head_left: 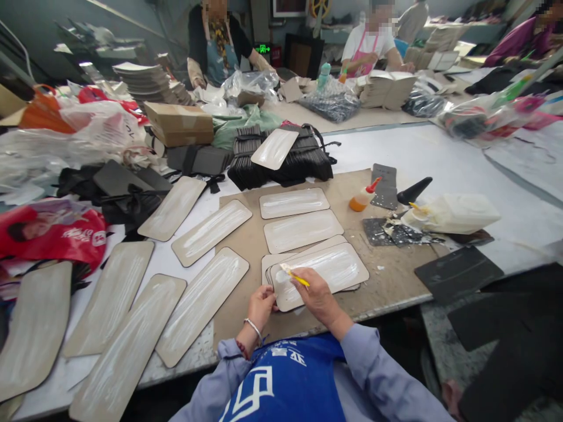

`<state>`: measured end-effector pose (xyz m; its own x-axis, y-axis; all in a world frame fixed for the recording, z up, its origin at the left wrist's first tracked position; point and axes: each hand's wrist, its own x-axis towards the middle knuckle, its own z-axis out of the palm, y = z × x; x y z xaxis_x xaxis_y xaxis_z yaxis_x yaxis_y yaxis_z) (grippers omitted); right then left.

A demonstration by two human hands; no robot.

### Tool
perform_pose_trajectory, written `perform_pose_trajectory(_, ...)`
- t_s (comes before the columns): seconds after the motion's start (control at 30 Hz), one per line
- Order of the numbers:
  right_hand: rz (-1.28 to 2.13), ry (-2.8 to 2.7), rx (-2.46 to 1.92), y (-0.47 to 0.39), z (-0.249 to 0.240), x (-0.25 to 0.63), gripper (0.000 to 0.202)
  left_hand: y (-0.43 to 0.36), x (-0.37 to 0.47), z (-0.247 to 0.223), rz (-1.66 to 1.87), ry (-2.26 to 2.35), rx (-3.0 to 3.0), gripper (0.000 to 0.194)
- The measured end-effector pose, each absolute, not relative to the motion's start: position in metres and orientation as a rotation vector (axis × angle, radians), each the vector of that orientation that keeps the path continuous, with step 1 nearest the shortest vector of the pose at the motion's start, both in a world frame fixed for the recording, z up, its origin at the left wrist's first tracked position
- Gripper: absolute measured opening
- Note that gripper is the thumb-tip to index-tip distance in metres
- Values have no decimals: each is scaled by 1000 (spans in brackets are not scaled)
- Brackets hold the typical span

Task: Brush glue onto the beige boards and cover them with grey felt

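My right hand (314, 294) grips a brush (299, 279) with a yellow handle, its pale tip against the left part of a beige panel (328, 271). White streaks of paste cover that panel's face. It lies on top of a few similar panels, fanned slightly apart. My left hand (263, 305) has its fingers closed at the lower left edge of this pile. Just above are two more coated panels (303, 230), one over the other. To the left, several coated panels (202, 305) are spread over the brown board and the white table.
A glue bottle (365, 196) with a red tip and a white container (461, 214) stand to the right. Black bundled pieces (281, 153) and a cardboard box (179, 124) sit beyond. People work across the table.
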<state>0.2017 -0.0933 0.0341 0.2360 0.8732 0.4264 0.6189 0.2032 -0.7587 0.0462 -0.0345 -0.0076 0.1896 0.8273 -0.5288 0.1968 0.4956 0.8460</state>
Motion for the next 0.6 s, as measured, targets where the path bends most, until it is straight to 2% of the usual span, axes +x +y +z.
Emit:
perform_pose_trajectory(0.33,648,-1612,-1461,-123,41,206,17,-34,48,-2,565,1334,998,13)
perform_pose_trajectory(0.47,672,-1387,-1552,-141,50,210,17,-35,48,-3,570,1351,1007,12)
perform_pose_trajectory(0.6,712,-1134,-1613,-143,36,204,22,-36,49,-3,578,1366,1042,10)
